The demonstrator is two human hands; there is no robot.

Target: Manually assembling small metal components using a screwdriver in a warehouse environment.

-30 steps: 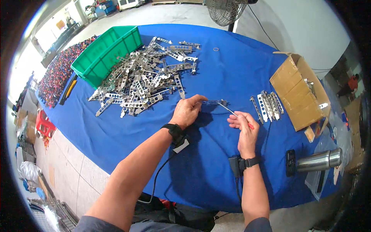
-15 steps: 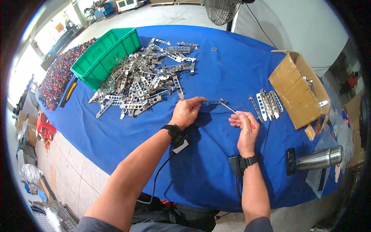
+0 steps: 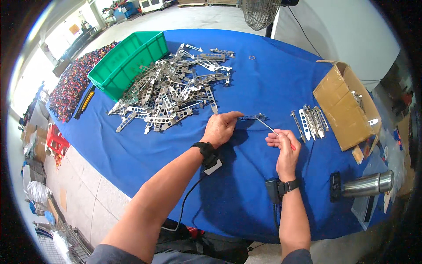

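Over blue cloth (image 3: 176, 145), the left hand (image 3: 220, 128) pinches one end of a perforated metal strip (image 3: 249, 117), exact grip hard to make out; the right hand (image 3: 286, 147) curls around a red-handled rod (image 3: 266, 126). The strip should be light, stiff, slick, best held by its edges.

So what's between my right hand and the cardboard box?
In the head view, a row of perforated metal strips lies between your right hand and the cardboard box.

Your left hand (image 3: 219, 129) hides one end of the metal strip (image 3: 249, 117). You see the fan (image 3: 261, 14) cut off at the top.
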